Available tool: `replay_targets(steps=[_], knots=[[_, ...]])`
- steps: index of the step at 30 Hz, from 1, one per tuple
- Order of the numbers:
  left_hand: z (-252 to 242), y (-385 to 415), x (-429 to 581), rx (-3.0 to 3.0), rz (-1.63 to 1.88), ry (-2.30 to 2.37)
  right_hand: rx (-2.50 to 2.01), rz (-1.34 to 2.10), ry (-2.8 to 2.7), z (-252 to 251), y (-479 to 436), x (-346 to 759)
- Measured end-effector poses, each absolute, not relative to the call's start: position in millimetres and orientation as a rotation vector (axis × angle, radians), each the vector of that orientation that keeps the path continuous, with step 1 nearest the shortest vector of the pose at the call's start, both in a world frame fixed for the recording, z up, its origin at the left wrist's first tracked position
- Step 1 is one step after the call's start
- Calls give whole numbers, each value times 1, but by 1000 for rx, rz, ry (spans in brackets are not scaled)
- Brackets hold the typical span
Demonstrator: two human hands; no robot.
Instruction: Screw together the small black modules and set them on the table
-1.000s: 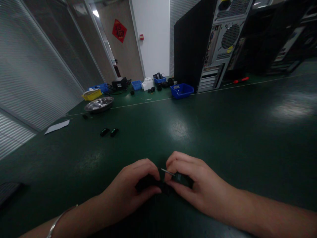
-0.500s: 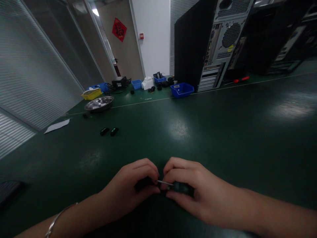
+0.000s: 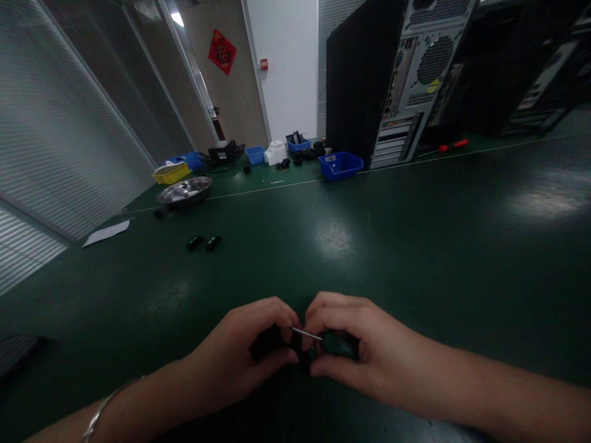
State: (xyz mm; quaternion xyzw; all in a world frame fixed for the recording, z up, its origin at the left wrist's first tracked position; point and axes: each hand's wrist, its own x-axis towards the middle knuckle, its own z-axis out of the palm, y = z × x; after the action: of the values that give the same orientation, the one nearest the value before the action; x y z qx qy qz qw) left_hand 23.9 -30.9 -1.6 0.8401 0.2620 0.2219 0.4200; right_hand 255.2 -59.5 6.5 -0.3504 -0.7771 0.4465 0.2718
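Note:
In front of me, my right hand [image 3: 355, 338] is closed around the dark handle of a small screwdriver [image 3: 336, 345]. Its thin metal shaft points left, and the tip reaches the fingertips of my left hand [image 3: 258, 338]. The left fingers and thumb are curled around a small dark part [image 3: 302, 357], which also comes close to the right fingertips; shadow hides its shape. Farther off to the left, two small black pieces [image 3: 204, 243] lie side by side on the green tabletop [image 3: 392, 246].
A metal bowl [image 3: 184, 192] and a yellow bin [image 3: 171, 174] stand at the back left. Blue bins [image 3: 340, 166] and a black computer tower [image 3: 360, 86] are along the back. A red-handled tool [image 3: 452, 146] lies right of the tower. White paper [image 3: 107, 234] lies left.
The screwdriver has tilted a little, and more of its shaft shows between the hands. The left fingertips have shifted slightly; both hands remain in nearly the same place.

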Motion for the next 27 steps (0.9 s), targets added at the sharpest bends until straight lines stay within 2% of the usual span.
replay_targets(steps=[27], knots=[[4, -35, 24, 2113, 404, 779, -895, 1148, -2014, 8, -68, 252]])
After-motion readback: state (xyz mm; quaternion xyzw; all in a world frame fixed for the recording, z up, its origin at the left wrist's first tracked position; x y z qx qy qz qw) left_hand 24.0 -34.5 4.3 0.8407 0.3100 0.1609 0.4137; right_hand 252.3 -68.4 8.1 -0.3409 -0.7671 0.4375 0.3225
